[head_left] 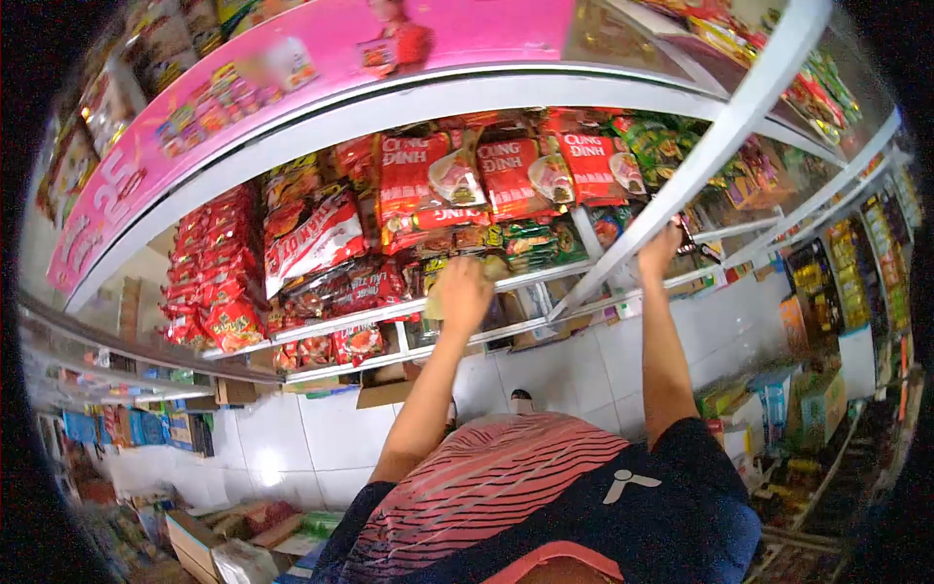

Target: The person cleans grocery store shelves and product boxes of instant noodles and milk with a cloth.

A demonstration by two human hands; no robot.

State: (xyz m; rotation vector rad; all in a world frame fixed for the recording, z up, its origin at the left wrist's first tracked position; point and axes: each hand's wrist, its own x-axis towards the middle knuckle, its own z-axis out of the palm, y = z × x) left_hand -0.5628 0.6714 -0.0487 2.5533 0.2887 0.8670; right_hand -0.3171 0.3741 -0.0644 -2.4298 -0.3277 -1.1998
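Left hand (468, 290) grips a yellowish cloth (435, 295) at the shelf (545, 274) edge. Right hand (662, 247) sits beside the post (725, 128); grip unclear.

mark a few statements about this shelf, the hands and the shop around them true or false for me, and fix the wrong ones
1. The left hand is at the shelf's white front rail. True.
2. In the picture, the right hand is to the right of the slanting white post. True.
3. The left hand is also to the right of that post. False: it is to the left of it.
4. The large packets marked CUNG DINH are blue. False: they are mainly red packets.
5. The pink banner runs above those packets in the picture. True.
6. The person's sleeves are yellow. False: they are dark sleeves.
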